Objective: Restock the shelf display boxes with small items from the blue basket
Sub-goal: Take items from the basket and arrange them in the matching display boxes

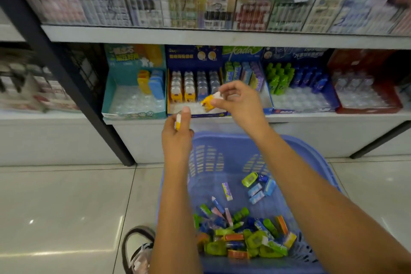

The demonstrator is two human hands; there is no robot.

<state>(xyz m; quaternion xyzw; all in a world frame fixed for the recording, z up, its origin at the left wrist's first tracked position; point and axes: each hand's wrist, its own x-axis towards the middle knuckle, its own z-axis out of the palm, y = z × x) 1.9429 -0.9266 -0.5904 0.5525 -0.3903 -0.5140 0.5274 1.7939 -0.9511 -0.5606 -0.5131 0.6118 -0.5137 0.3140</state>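
Two yellow-and-white items in play | right hand (239,101) grip pinching one (209,102) over the yellow display box (170,93), left hand (178,133) clutching another (178,121) | basket (311,153) at 6 o'clock, loads left | next: probably slot it upright in the bare front row

the basket (329,169) is periwinkle blue with slotted walls, its small items (244,236) lime green, orange, yellow, blue and pink. display boxes on the shelf's front edge: teal (106,104), navy with yellow inside (193,55), blue (333,98), red (395,100). the right hand (240,100) pinches a yellow-and-white item (210,101). floor tiles (66,207) are glossy pale grey.
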